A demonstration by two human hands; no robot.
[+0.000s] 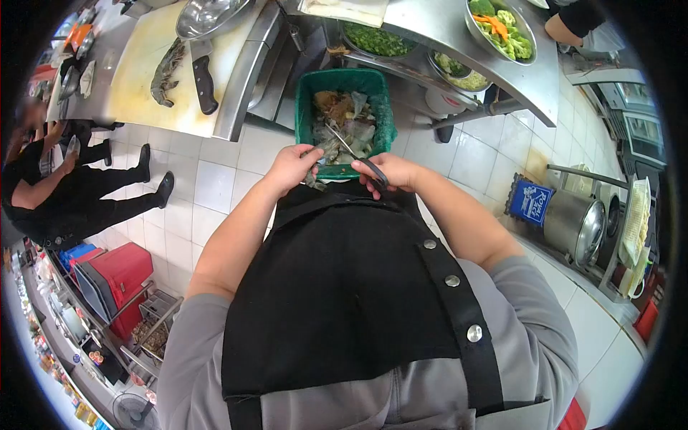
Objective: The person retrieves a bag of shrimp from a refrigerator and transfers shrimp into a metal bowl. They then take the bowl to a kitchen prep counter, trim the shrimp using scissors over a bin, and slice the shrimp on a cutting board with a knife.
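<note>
My right hand (pixel 389 174) is closed on a pair of scissors (pixel 353 148) with dark handles, the blades pointing up and left over a green bin (pixel 304 118). Beside it, my left hand (pixel 292 169) pinches a small greyish prawn (pixel 314 174), partly hidden by the fingers. Both hands are at the near rim of the bin, which holds food scraps and crumpled clear plastic (pixel 351 122). On the cutting board (pixel 136 79) at the upper left lie several grey prawns (pixel 166 74) and a black-handled knife (pixel 205 86). A metal bowl (pixel 209 18) stands by them.
At the upper right, a steel table (pixel 437 25) carries a bowl of broccoli and carrots (pixel 502 32). Chopped greens (pixel 378 39) sit on its lower shelf. Another person (pixel 72 172) stands at left, near a red container (pixel 125 279). A large pot (pixel 577 226) is at right.
</note>
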